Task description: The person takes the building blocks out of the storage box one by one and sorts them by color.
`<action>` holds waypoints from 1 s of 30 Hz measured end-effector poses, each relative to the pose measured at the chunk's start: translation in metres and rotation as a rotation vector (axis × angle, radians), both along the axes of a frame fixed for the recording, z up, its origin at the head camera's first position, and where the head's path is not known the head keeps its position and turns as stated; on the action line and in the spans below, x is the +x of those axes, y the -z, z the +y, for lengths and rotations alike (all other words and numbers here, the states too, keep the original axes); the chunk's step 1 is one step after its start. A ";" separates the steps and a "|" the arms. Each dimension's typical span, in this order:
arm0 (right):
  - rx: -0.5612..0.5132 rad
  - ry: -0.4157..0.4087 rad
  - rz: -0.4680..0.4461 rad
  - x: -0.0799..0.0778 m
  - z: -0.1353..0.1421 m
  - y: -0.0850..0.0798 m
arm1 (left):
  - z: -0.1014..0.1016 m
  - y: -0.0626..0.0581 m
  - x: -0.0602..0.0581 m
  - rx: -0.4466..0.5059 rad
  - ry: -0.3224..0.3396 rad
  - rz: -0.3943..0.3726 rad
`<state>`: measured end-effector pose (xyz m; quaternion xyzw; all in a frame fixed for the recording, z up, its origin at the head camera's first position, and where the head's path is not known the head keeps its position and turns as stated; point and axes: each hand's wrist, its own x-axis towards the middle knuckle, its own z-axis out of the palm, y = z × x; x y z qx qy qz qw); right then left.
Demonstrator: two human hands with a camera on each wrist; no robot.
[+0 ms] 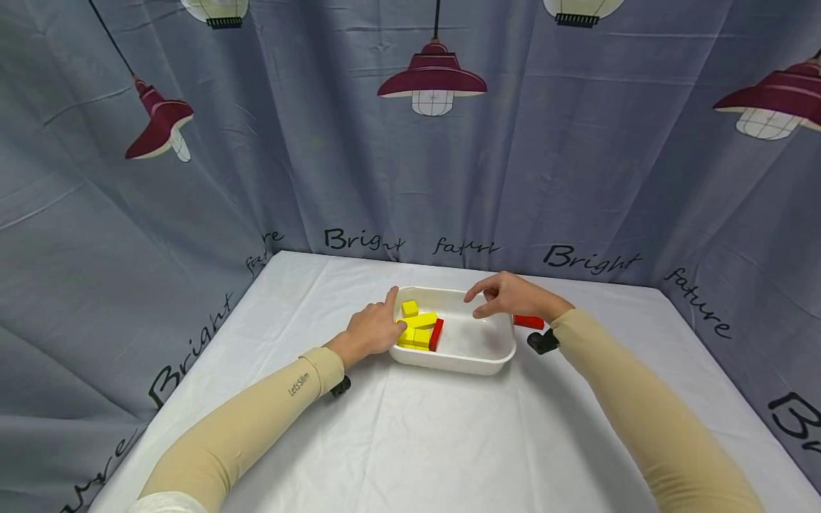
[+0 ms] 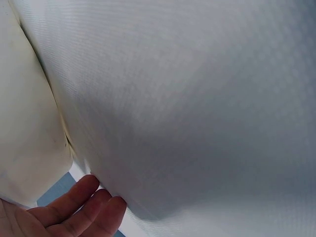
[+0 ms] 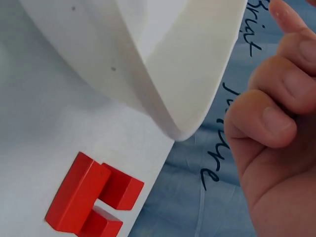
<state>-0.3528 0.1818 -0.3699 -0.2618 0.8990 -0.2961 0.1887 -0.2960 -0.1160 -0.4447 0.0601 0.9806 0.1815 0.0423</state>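
A white plastic basin (image 1: 462, 364) sits on the table. My left hand (image 1: 374, 327) grips its left rim, thumb over the edge and index finger pointing away along it. In the left wrist view, the other fingertips (image 2: 116, 205) lie beside the basin's outer wall (image 2: 29, 108). Yellow blocks (image 1: 420, 320) lie inside at the left, with a red block (image 1: 436, 335) leaning beside them. Above the basin's right side hovers my right hand (image 1: 509, 293), thumb and index finger apart with nothing between them. Its other fingers (image 3: 274, 118) are curled in the right wrist view.
Red blocks (image 3: 76, 192) lie on the white tablecloth (image 1: 442, 442) just outside the basin's right end, partly behind the right hand in the head view. A grey-blue curtain (image 1: 333, 157) with printed lamps and lettering hangs behind the table and at both sides.
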 end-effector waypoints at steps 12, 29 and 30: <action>-0.012 -0.071 -0.112 -0.010 -0.015 0.010 | 0.001 -0.002 0.001 0.002 0.005 0.004; 0.003 -0.091 -0.189 -0.020 -0.039 0.023 | 0.000 -0.001 0.001 -0.009 0.009 0.004; 0.005 -0.093 -0.192 -0.020 -0.040 0.024 | 0.000 -0.001 0.001 -0.008 0.009 0.001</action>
